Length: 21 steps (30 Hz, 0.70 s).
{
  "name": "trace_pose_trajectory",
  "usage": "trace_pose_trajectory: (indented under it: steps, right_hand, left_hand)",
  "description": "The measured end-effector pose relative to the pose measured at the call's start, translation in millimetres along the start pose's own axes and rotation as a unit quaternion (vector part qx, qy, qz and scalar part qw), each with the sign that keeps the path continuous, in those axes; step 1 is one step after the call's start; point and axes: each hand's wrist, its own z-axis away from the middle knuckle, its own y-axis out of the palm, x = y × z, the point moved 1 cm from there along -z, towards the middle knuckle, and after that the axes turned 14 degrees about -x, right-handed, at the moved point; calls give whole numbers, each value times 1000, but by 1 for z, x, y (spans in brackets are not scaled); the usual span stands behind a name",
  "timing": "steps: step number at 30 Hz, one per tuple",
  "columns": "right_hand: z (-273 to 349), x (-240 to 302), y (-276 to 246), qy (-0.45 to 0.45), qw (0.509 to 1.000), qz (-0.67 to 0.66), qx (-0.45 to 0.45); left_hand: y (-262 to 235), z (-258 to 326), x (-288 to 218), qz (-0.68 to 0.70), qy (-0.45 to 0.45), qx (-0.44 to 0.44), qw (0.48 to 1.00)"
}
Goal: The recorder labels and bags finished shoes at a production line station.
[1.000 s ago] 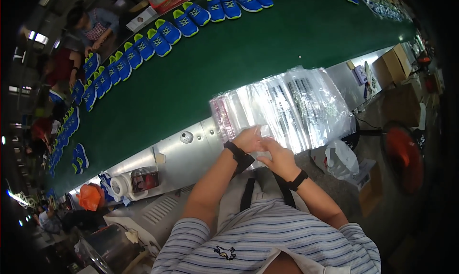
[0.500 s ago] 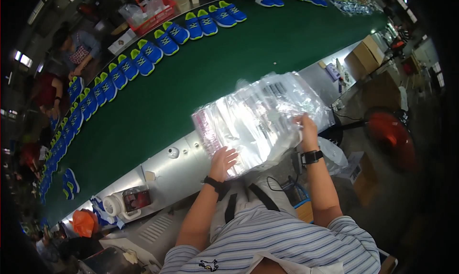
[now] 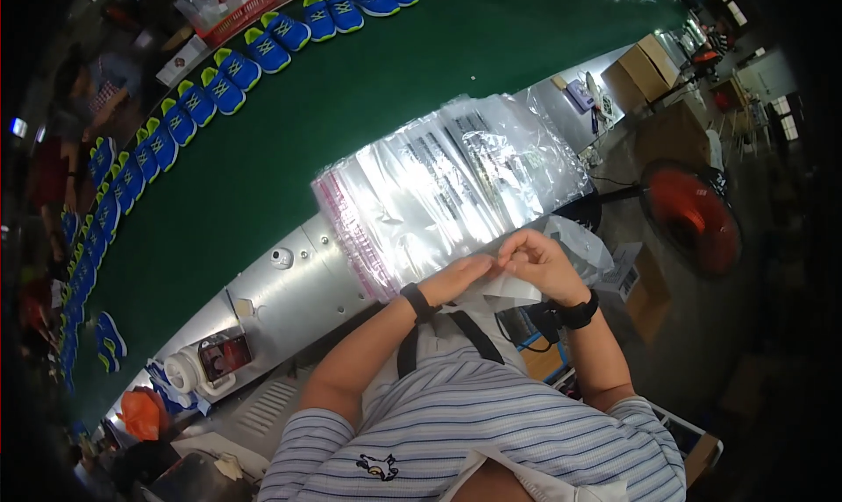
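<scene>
A stack of clear plastic bags [image 3: 412, 186] with a pink strip along its left end lies across the green belt's near edge and the metal ledge. Just in front of it, my two hands are close together. My right hand [image 3: 539, 267] is closed, thumb and fingertips pinched on a small white sheet [image 3: 514, 289] that hangs below them. Beside it, my left hand [image 3: 458, 278] is open, fingers stretched out flat toward the right fingertips. Whether the left fingertips touch the sheet I cannot tell.
Blue sneakers [image 3: 224, 90] line the far side of the green belt [image 3: 228, 182]. A white jug [image 3: 182, 372] and a phone [image 3: 225, 356] sit on the metal ledge [image 3: 294, 270] at left. A red fan [image 3: 691, 217] and a cardboard box [image 3: 643, 68] are at right. Other people work opposite.
Both hands have left the bags and come together in front of the stack. The right hand now pinches a white sheet. The bags lie flatter, and the whole view has shifted.
</scene>
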Motion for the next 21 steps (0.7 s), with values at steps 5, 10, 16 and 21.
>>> trace_pose_trajectory:
  steps: [5, 10, 16, 21]
  right_hand:
    - [1, -10, -17, 38, 986, 155, 52]
    - [-9, -29, 15, 19, 934, 315, 167]
    - [-14, -40, 37, 75, 953, 224, 187]
    - [-12, -60, 55, 91, 980, 115, 137]
  left_hand:
    - [-24, 36, 1, 4, -21, 15, 1000]
    - [-24, 59, -23, -187, 80, -59, 977]
    - [-28, 86, -18, -226, 127, -210, 943]
    - [-12, 116, -16, -295, 110, -385, 868]
